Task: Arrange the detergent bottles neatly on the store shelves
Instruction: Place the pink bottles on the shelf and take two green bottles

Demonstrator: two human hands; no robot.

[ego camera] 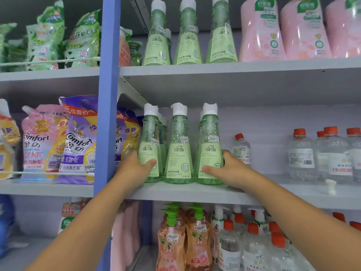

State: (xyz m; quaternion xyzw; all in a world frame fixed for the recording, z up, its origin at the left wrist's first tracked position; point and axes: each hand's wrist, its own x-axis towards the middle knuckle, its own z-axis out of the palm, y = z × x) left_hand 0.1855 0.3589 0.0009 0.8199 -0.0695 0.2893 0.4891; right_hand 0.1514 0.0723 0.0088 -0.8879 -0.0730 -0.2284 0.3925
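On the middle shelf [175, 192], around the centre of the view, three green detergent bottles stand upright in a front row, with more of the same kind partly hidden behind them. At about nine o'clock from that row, past the blue upright [107, 94], hang the Comfort refill pouches [78, 141]. The left hand [136, 171] cups the left bottle [150, 149], thumb across its label and fingers curled round the far side. The middle bottle [178, 149] stands untouched between the two, just beside each neighbour. The right hand [226, 171] wraps the right bottle [209, 147] in the same way, thumb on the front, fingers round the outer side. At three o'clock sit clear bottles with orange caps [320, 155], well apart from the row.

The step looks like squaring up the front row. To do it well, press both outer bottles inward evenly so the gaps close without tipping the middle one, keep the bases flat on the shelf, draw the row flush with the front edge, and turn each label forward.
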